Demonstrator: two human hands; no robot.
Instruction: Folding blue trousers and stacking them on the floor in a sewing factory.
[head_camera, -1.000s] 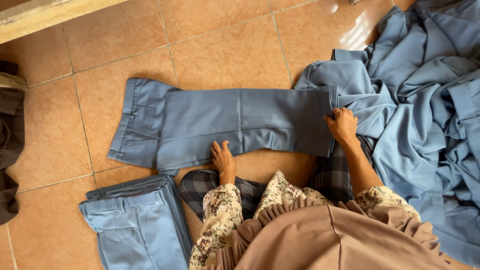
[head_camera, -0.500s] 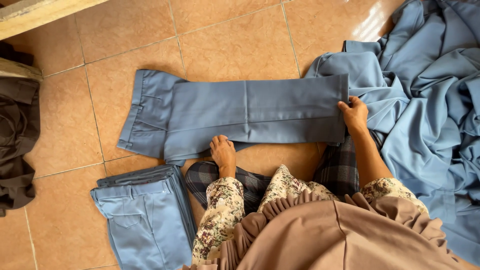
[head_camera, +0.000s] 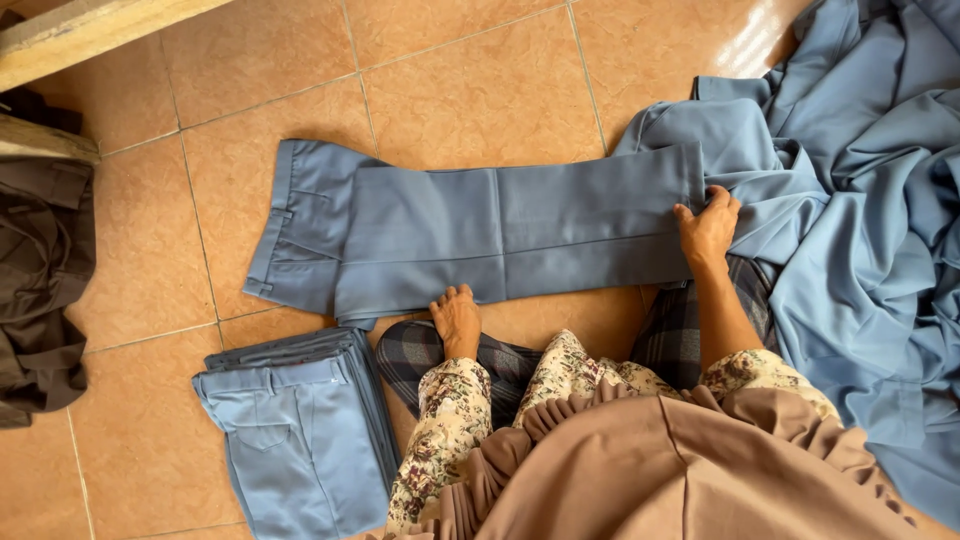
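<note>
The person's left hand (head_camera: 457, 318) lies flat, fingers together, on the near edge of the blue trousers (head_camera: 480, 238), which are spread lengthwise on the tiled floor (head_camera: 470, 90) just beyond both hands. The right hand (head_camera: 707, 228) grips the trousers' hem end, fingers curled over the fabric. A folded stack of trousers (head_camera: 300, 430) sits beside the left hand; a heap of blue cloth (head_camera: 870, 200) lies beyond the right.

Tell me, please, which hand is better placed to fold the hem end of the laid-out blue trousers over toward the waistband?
Probably the right hand: it already grips the hem end of the blue trousers. The left hand rests at the near edge, mid-leg, better placed to pin the cloth.
</note>
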